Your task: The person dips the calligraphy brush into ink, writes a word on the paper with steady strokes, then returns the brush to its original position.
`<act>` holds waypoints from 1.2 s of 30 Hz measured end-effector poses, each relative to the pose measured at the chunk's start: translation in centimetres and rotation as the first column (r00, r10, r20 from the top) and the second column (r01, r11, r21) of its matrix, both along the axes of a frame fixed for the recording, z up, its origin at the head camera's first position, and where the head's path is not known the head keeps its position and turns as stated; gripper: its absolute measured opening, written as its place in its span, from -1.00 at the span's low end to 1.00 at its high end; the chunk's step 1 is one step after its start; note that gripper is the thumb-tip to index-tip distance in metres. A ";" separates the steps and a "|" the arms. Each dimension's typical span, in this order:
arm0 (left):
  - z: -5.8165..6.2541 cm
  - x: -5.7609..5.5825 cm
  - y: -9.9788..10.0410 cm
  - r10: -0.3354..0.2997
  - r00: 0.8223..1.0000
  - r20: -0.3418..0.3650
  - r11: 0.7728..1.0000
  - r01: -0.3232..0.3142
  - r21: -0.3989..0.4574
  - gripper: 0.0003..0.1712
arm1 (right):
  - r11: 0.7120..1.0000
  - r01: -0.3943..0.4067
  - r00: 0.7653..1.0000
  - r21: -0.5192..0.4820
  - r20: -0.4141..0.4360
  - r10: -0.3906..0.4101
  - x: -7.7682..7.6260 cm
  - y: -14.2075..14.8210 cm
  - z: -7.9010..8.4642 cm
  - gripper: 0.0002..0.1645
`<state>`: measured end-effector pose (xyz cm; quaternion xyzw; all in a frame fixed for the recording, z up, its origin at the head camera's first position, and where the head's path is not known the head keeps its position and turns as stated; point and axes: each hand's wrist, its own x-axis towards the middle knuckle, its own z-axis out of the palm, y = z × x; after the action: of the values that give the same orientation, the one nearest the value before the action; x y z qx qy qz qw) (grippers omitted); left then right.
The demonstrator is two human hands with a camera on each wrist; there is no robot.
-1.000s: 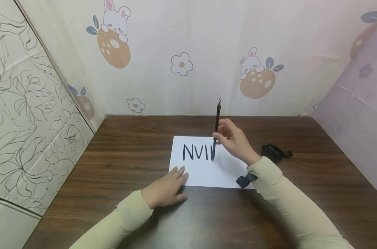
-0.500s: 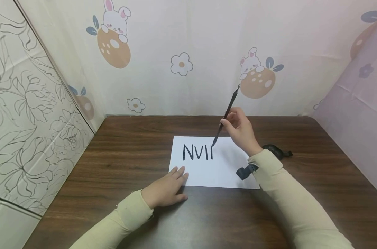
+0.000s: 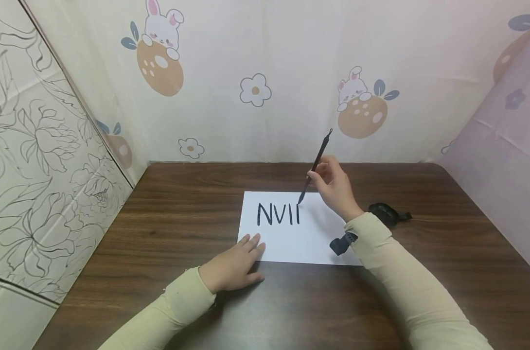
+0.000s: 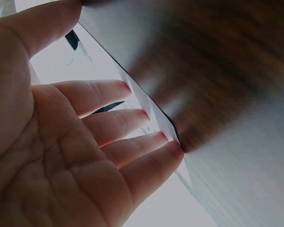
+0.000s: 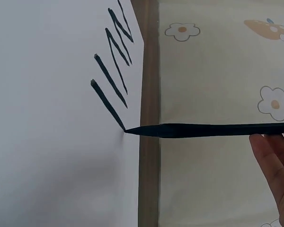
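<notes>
My right hand (image 3: 335, 189) pinches a dark brush (image 3: 318, 158) with a hanging loop at its top end. The brush leans to the upper right, and in the right wrist view its pointed tip is right at the top of the last black stroke (image 5: 107, 105). Black strokes reading like "NVII" run across the upper part of a white sheet of paper (image 3: 287, 248). My left hand (image 3: 236, 265) lies with spread, straight fingers at the sheet's lower left corner. The left wrist view shows its fingertips (image 4: 141, 116) resting on the paper.
The sheet lies on a dark wood-grain table (image 3: 182, 204). Right of the right hand is a small black object (image 3: 382, 214), partly behind the wrist. A patterned curtain (image 3: 291, 73) hangs along the back edge, and a flower-lined panel (image 3: 42, 146) stands at the left.
The right hand has lifted the brush from the bottom of the last stroke to its top, tilting it rightward, then lowered slightly. The left hand has stayed still.
</notes>
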<state>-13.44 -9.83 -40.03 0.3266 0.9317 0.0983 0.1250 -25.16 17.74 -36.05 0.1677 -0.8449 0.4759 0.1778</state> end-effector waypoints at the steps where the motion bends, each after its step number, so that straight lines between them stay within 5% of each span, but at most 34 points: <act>1: 0.0 0.0 0.0 0.000 1.000 0.001 1.000 0.000 0.000 -0.18 | 1.000 0.001 1.000 0.005 0.003 -0.001 0.0 0.0 -0.1 -0.63; 36: 0.1 0.1 0.0 -0.004 1.000 0.002 1.000 0.004 0.007 -0.17 | 0.982 0.007 0.997 0.186 -0.082 0.008 1.9 0.4 -0.3 -0.61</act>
<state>-13.38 -9.84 -39.98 0.3288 0.9306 0.1017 0.1249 -23.27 18.17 -36.32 0.2035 -0.8775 0.3874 0.1961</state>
